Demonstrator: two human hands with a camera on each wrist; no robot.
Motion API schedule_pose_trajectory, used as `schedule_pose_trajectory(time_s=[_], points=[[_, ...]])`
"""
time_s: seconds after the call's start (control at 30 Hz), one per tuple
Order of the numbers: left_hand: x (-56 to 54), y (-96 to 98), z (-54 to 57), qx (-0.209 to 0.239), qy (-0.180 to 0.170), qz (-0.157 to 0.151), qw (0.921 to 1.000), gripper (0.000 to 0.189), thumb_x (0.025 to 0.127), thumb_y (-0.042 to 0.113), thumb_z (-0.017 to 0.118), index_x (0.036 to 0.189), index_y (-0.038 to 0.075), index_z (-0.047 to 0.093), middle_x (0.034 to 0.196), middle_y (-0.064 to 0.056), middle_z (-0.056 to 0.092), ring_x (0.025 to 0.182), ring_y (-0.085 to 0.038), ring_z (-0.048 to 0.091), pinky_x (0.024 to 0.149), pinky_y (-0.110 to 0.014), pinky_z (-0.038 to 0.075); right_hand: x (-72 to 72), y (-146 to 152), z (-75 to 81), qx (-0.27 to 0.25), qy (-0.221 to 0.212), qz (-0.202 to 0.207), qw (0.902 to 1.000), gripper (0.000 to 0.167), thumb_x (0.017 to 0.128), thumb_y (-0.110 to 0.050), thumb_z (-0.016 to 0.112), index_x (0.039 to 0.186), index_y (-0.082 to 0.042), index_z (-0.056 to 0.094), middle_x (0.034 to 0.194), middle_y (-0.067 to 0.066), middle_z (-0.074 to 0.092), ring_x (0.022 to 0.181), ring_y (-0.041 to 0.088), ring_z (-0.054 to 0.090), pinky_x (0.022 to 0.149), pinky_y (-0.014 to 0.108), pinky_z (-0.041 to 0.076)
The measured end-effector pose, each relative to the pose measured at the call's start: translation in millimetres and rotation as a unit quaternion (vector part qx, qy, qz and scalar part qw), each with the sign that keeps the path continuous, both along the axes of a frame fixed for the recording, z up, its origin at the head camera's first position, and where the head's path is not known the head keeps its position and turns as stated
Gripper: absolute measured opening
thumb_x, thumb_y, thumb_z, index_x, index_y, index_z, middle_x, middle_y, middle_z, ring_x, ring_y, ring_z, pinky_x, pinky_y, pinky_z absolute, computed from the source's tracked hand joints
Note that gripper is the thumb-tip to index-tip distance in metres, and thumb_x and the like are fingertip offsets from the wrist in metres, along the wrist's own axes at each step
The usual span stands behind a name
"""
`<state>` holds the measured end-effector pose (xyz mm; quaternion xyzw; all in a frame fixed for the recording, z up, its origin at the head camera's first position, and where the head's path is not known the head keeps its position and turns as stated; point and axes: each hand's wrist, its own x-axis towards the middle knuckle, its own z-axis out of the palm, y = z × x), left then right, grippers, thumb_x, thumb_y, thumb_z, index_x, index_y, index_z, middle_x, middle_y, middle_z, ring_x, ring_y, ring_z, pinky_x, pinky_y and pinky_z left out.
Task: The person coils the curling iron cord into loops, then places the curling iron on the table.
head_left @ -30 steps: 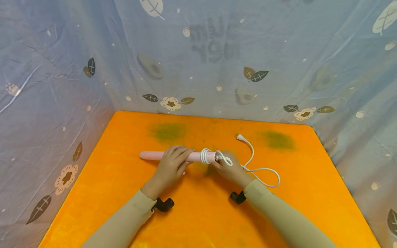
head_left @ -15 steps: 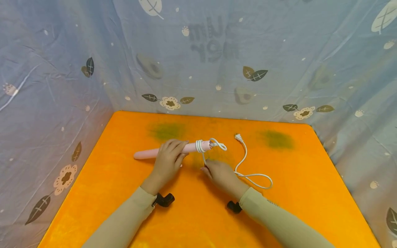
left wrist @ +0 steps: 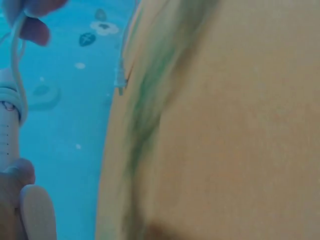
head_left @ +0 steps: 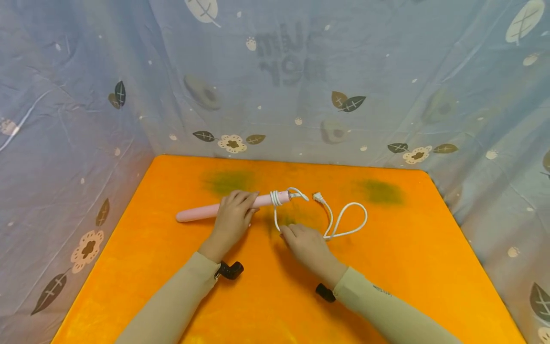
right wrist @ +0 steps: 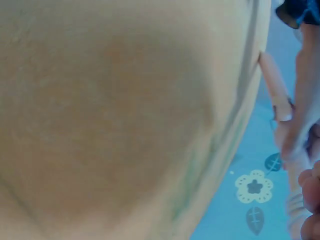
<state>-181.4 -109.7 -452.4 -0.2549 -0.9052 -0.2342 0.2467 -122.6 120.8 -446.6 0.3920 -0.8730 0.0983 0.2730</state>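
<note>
A pink curling iron is held in the middle by my left hand, slightly tilted with its handle end to the right. The white cord is wound several times around the handle. From those coils a strand runs down to my right hand, which pinches it just in front of the handle. In the left wrist view the fingertips grip the cord above the coiled handle. The rest of the cord leaves the right hand toward a white plug.
An orange cloth-covered table with dark greenish patches lies beneath. A loop of loose cord rests right of the right hand. A patterned blue-grey curtain hangs at the back and both sides.
The right hand has left the cord end of the handle and come down, drawing a strand off the coils. The iron's handle end has swung up and away. The loose cord and plug have shifted.
</note>
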Motion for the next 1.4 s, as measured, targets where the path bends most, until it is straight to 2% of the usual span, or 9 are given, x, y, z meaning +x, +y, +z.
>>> schedule_pose_trajectory(time_s=[0.17, 0.4, 0.57, 0.67, 0.83, 0.97, 1.13, 1.23, 1.4], points=[[-1.8, -3.8, -2.0, -0.008, -0.001, 0.01, 0.9999, 0.043, 0.087, 0.019, 0.073, 0.128, 0.009, 0.064, 0.113, -0.008, 0.065, 0.108, -0.03, 0.054, 0.083, -0.047, 0.042, 5.3, -0.2, 9.1, -0.006, 0.026, 0.0, 0.9997, 0.03, 0.106, -0.021, 0.037, 0.096, -0.004, 0.059, 0.071, 0.001, 0.055, 0.056, 0.014, 0.054, 0.041, 0.027, 0.043], [-7.6, -21.0, 4.2, 0.011, -0.011, 0.051, 0.9986, 0.046, 0.086, 0.017, 0.074, 0.13, 0.009, 0.063, 0.113, -0.01, 0.065, 0.108, -0.032, 0.053, 0.086, -0.051, 0.042, 8.3, 12.4, 22.8, -0.017, 0.054, -0.006, 0.9984, 0.028, 0.104, -0.02, 0.042, 0.098, -0.005, 0.064, 0.068, -0.002, 0.059, 0.045, 0.012, 0.051, 0.035, 0.026, 0.039], [-10.5, -25.5, 5.7, -0.002, -0.031, 0.057, 0.9979, 0.045, 0.088, 0.017, 0.073, 0.131, 0.009, 0.062, 0.115, -0.01, 0.064, 0.109, -0.033, 0.052, 0.086, -0.051, 0.041, 10.0, 19.0, 37.0, 0.016, 0.025, 0.0, 0.9996, 0.01, 0.091, -0.015, 0.065, 0.096, -0.007, 0.064, 0.063, -0.003, 0.051, 0.044, 0.01, 0.046, 0.037, 0.025, 0.038], [-11.7, -22.8, 0.3, -0.028, -0.038, 0.05, 0.9976, 0.043, 0.089, 0.017, 0.072, 0.13, 0.008, 0.063, 0.114, -0.01, 0.064, 0.108, -0.032, 0.053, 0.085, -0.05, 0.042, 12.0, 14.8, 44.8, 0.042, 0.007, 0.02, 0.9989, 0.008, 0.088, -0.013, 0.068, 0.09, -0.009, 0.061, 0.06, -0.005, 0.044, 0.046, 0.006, 0.038, 0.04, 0.022, 0.035], [-9.6, -16.8, -10.4, -0.076, -0.031, 0.031, 0.9961, 0.041, 0.09, 0.017, 0.071, 0.129, 0.009, 0.063, 0.113, -0.01, 0.065, 0.107, -0.032, 0.055, 0.084, -0.049, 0.044, 9.9, 4.1, 56.6, 0.049, 0.034, 0.043, 0.9973, 0.016, 0.091, -0.005, 0.059, 0.077, -0.01, 0.052, 0.059, -0.006, 0.032, 0.049, 0.005, 0.027, 0.043, 0.02, 0.034], [-3.6, -13.6, -14.7, -0.086, -0.022, 0.009, 0.996, 0.04, 0.09, 0.016, 0.071, 0.128, 0.009, 0.063, 0.112, -0.01, 0.065, 0.105, -0.032, 0.056, 0.084, -0.049, 0.045, 1.0, 4.4, 69.4, 0.054, 0.071, 0.045, 0.995, 0.015, 0.098, -0.007, 0.052, 0.085, -0.007, 0.059, 0.062, -0.002, 0.04, 0.05, 0.008, 0.03, 0.044, 0.022, 0.035], [4.3, -9.9, -17.1, -0.083, -0.016, -0.033, 0.9959, 0.036, 0.09, 0.013, 0.07, 0.125, 0.009, 0.066, 0.111, -0.008, 0.065, 0.104, -0.031, 0.056, 0.086, -0.048, 0.045, -17.8, 14.3, 88.6, 0.038, 0.095, 0.043, 0.9938, 0.012, 0.092, -0.017, 0.067, 0.087, -0.007, 0.062, 0.063, -0.001, 0.048, 0.048, 0.011, 0.035, 0.043, 0.023, 0.032], [9.5, -6.8, -18.2, -0.086, -0.008, -0.071, 0.9937, 0.032, 0.09, 0.011, 0.07, 0.122, 0.009, 0.067, 0.11, -0.007, 0.065, 0.104, -0.03, 0.056, 0.088, -0.047, 0.045, -29.3, 20.8, 98.1, 0.01, 0.104, 0.036, 0.9938, 0.023, 0.084, -0.024, 0.076, 0.078, -0.008, 0.06, 0.058, -0.001, 0.048, 0.047, 0.012, 0.039, 0.044, 0.024, 0.035], [18.2, -2.5, -15.5, -0.085, 0.006, -0.117, 0.9895, 0.032, 0.089, 0.011, 0.071, 0.121, 0.008, 0.067, 0.109, -0.006, 0.065, 0.104, -0.029, 0.056, 0.088, -0.045, 0.045, -43.2, 26.9, 107.4, -0.008, 0.132, 0.02, 0.9911, 0.036, 0.079, -0.034, 0.078, 0.068, -0.009, 0.054, 0.054, 0.0, 0.045, 0.045, 0.013, 0.039, 0.041, 0.024, 0.034]])
